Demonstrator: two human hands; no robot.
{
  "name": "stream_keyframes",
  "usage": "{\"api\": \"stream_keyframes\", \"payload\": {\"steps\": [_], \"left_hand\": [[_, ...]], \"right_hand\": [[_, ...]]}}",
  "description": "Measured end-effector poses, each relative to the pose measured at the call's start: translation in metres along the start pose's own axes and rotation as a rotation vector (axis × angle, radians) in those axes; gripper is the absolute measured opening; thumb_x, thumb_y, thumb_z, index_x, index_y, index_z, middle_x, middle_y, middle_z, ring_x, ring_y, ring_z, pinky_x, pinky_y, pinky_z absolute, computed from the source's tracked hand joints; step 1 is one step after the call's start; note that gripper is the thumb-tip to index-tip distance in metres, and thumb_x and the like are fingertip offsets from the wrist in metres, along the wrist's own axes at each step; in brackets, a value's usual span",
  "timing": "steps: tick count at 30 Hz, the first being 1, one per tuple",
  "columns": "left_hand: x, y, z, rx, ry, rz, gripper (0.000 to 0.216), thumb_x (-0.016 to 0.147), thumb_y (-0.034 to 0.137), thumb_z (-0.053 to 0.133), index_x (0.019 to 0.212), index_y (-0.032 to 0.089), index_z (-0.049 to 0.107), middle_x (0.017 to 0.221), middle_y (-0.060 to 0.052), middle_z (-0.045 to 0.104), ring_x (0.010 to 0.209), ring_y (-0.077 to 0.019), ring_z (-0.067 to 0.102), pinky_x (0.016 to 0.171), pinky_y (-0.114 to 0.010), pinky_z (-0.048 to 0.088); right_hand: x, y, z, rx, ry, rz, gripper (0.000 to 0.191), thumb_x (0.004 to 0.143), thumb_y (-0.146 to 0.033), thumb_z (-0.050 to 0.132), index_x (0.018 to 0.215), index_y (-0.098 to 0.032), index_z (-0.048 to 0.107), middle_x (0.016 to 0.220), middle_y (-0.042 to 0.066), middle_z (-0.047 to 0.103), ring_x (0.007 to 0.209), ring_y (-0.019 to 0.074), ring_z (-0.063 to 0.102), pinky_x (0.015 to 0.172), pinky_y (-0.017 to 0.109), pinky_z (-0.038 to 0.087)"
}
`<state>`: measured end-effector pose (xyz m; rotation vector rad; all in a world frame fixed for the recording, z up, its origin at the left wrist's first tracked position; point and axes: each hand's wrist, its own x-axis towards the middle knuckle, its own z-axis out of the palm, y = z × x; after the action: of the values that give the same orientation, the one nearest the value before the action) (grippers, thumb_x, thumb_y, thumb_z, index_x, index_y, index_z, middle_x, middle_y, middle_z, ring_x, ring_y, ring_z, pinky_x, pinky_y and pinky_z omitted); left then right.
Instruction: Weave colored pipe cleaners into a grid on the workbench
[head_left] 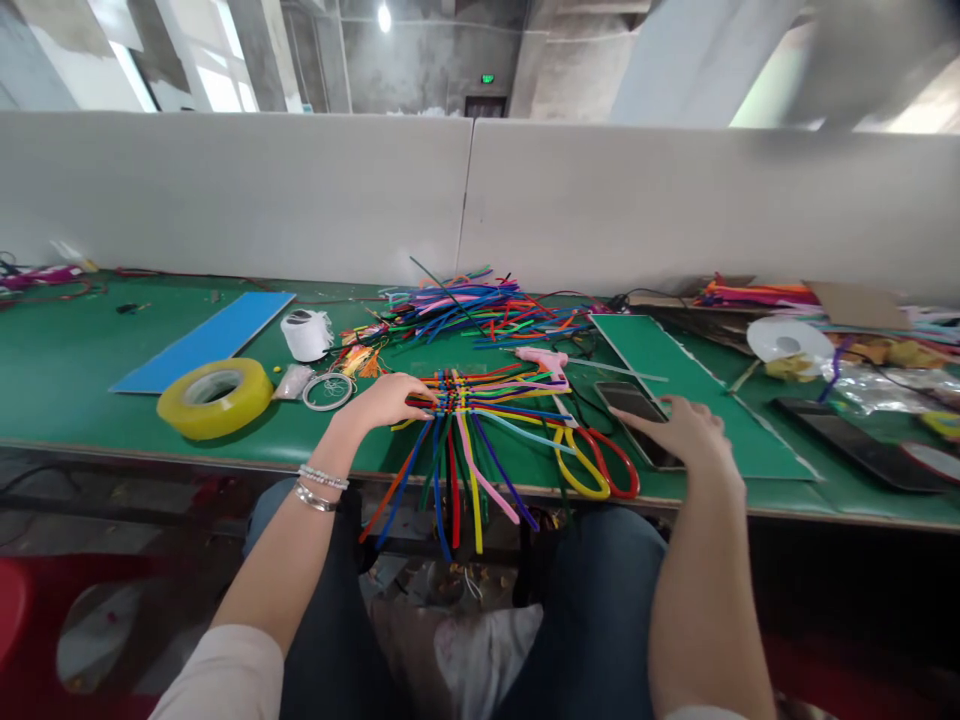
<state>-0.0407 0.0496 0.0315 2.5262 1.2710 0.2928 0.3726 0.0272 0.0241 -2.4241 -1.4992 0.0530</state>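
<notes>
Centre frame, the pipe-cleaner weave point(459, 395) was only a small patch, its long ends unwoven over the table point(82, 390) edge. The left hand point(386, 400) pressed flat on its left side; the right hand point(686, 435) rested open on a phone point(625, 398).

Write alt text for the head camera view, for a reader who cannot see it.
A seated person's left hand rests on a woven mat of multicoloured pipe cleaners at the edge of a green-topped table, while the right hand lies on a dark flat phone. Yellow- and red-handled scissors lie between them; a yellow tape roll sits to the left.
</notes>
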Motion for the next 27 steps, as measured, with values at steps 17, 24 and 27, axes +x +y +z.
{"api": "stream_keyframes", "payload": {"steps": [17,24,27], "left_hand": [[0.004,0.015,0.011,0.184,0.039,-0.049,0.032,0.083,0.038,0.056,0.113,0.027,0.059,0.121,-0.002,0.06,0.112,-0.0212,0.053,0.087,-0.034,0.037],[0.002,0.012,0.009,0.115,-0.02,-0.016,0.023,0.085,0.034,0.053,0.104,0.028,0.065,0.118,0.001,0.062,0.11,-0.0191,0.055,0.09,-0.031,0.037],[0.003,0.013,0.009,0.115,-0.01,0.01,0.023,0.085,0.036,0.053,0.103,0.027,0.065,0.115,0.0,0.064,0.108,-0.0186,0.057,0.088,-0.029,0.038]], "right_hand": [[0.014,0.012,0.011,0.019,-0.18,0.191,0.098,0.059,-0.072,0.057,0.13,-0.006,0.041,0.125,0.027,0.047,0.118,0.0389,0.041,0.095,0.043,0.032],[0.018,0.015,0.015,-0.068,-0.192,0.146,0.095,0.063,-0.073,0.053,0.132,-0.009,0.042,0.125,0.024,0.048,0.12,0.0369,0.04,0.097,0.04,0.03],[0.019,0.016,0.017,-0.079,-0.188,0.157,0.096,0.063,-0.074,0.052,0.133,-0.009,0.041,0.127,0.025,0.045,0.12,0.0371,0.039,0.096,0.041,0.03]]}}
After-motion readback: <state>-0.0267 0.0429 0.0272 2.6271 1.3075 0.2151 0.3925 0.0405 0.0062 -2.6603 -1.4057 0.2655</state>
